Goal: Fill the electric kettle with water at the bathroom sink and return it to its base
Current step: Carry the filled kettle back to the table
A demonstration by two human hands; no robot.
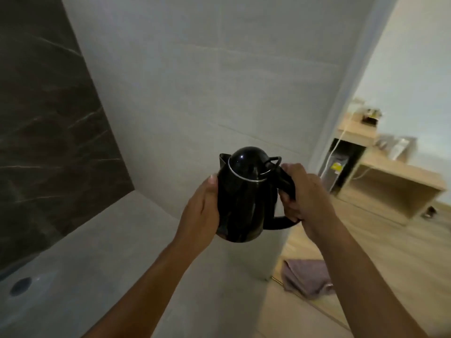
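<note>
I hold a glossy black electric kettle (246, 198) upright in front of me, at the middle of the view, with its domed lid down. My right hand (302, 193) is wrapped around its curved handle. My left hand (202, 211) lies flat against the body on the spout side. The kettle's base and the sink are not in view.
A grey tiled wall (219, 93) stands straight ahead, with a dark marble wall (48, 118) on the left and a floor drain (20, 286) at lower left. On the right, an opening leads to a wooden floor, a wooden desk (400, 172) and a grey towel (307, 276) on the floor.
</note>
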